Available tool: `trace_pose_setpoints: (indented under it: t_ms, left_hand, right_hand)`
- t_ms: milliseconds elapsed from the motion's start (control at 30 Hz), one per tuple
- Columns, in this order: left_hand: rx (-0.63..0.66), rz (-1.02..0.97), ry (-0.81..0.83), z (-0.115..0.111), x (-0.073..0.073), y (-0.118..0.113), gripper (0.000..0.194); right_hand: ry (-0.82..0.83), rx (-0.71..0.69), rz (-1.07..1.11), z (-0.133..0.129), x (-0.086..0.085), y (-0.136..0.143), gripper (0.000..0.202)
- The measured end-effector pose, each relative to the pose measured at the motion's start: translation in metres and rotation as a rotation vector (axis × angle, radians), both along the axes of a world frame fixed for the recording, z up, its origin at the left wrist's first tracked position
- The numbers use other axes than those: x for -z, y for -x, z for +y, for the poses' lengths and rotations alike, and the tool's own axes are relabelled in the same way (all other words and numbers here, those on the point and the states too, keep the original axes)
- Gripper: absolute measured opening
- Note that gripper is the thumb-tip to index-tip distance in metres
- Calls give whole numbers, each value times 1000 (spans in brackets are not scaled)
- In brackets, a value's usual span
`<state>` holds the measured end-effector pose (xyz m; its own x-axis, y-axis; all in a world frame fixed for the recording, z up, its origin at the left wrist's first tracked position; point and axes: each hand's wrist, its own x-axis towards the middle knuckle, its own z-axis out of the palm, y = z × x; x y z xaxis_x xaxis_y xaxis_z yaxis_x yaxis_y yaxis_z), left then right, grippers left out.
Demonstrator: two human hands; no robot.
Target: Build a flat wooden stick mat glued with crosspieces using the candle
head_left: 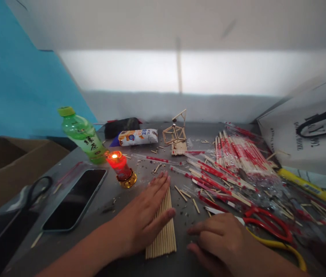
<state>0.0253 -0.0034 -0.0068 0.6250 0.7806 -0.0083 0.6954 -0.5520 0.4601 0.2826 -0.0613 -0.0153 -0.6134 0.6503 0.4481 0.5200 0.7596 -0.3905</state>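
Observation:
My left hand [144, 217] lies flat with its fingers stretched out over a flat row of pale wooden sticks [165, 240]. The row's near end shows below the hand. To the right of the row, my right hand [219, 238] rests near the grey table with fingers apart and partly bent, nothing visible in it. Scissors [269, 225] with red and yellow handles lie beside and partly behind it. A small stick model [176, 136] stands toward the back. Short stick pieces [181, 193] lie between the row and the wrapped sticks [209, 177].
A lit red candle [121, 167] stands on the left, by a green bottle [83, 134] and a phone [74, 200]. A snack packet [138, 137] lies behind. A pile of wrapped chopsticks [240, 154], a yellow cutter [305, 184] and a white bag [304, 134] are on the right.

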Motion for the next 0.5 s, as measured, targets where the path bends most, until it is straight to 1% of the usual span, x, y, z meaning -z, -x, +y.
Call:
trace_pose_setpoints:
  t_ms: [67,133,200,233,267,300,333,400,500]
  left_hand:
    - [-79,-188,24,0,-2,-4,60]
    - [-150,-443,101,-1,-8,-12,51]
    - [-168,-748,314,1,-13,-23,49]
    - [-153,-896,453,3,-15,-29,53]
    - [-123,-1021,640,5,-16,-35,61]
    - [-102,-1082,716,8,-16,-41,69]
    - [-101,-1117,748,12,-14,-46,69]
    - [-106,-1169,777,18,-7,-52,65]
    - [-81,-1227,801,23,7,-55,61]
  right_hand:
    - [-5,-14,-46,0,0,0,14]
    - [-1,-33,-82,0,1,0,14]
    - [2,-41,-96,0,1,0,14]
    - [4,-41,-99,0,0,0,14]
    - [4,-42,-99,0,0,0,15]
    - [7,-43,-101,0,-1,1,16]
    - [12,-46,-101,0,-1,1,17]
    - [25,-51,-92,0,-2,1,19]
    - [44,-43,-58,1,0,1,23]
